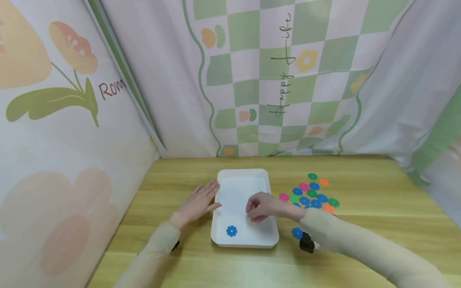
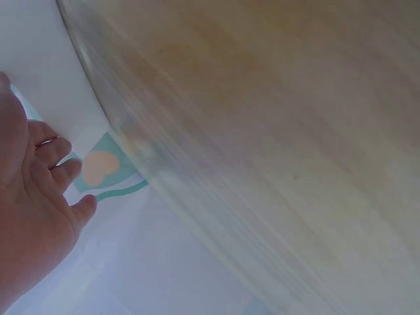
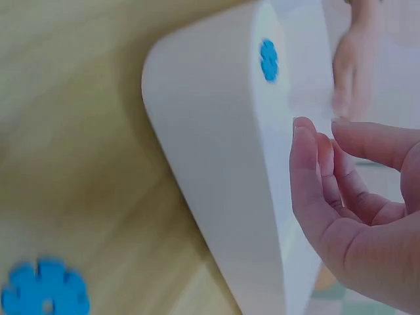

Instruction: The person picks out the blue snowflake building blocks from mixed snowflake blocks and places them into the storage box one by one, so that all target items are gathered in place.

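Wood-grain table, green checked curtain behind, white flowered panel at left

Wooden table beneath white tray, coloured discs

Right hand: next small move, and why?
Probably have the right hand spread its grip over the tray: it is curled at a reddish piece, whether pinched I can't tell, and one blue disc already lies inside.

From the head, I'm looking forward and down across the table; at close range, the left wrist view is facing the left hand and curtain, the right sharing the tray with the head view.
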Demonstrator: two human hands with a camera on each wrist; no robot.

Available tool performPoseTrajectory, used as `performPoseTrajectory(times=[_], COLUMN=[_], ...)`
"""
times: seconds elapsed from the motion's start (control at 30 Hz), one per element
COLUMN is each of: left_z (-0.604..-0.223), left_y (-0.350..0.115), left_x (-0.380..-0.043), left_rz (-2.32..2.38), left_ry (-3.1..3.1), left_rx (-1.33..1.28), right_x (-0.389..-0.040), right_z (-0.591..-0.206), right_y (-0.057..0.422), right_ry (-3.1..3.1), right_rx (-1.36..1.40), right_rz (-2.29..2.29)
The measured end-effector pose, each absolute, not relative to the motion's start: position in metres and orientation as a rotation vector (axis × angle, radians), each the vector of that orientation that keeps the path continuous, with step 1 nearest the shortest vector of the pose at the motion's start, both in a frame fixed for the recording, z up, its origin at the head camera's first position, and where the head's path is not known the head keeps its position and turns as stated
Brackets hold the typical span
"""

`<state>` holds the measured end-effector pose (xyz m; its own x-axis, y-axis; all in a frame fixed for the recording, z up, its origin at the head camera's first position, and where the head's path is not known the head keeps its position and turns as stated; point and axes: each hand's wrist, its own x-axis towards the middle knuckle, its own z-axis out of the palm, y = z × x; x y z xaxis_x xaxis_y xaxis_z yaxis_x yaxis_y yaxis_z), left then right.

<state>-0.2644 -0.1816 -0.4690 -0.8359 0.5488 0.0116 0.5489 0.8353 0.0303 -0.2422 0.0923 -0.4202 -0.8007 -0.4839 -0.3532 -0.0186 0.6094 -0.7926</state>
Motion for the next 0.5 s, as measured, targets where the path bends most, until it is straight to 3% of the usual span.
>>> performPoseTrajectory(times=[0.5], left_z=[-0.467], left_y=[-0.181], left_x=[-0.263], left_rz=[-0.045], left_ry=[-2.986], left_rx=[-0.917], right_x=[-0.262], right_z=[-0.396], right_y=[0.182], right_ry=[2.289], right_rx=[-0.423], right_rz=[-1.296])
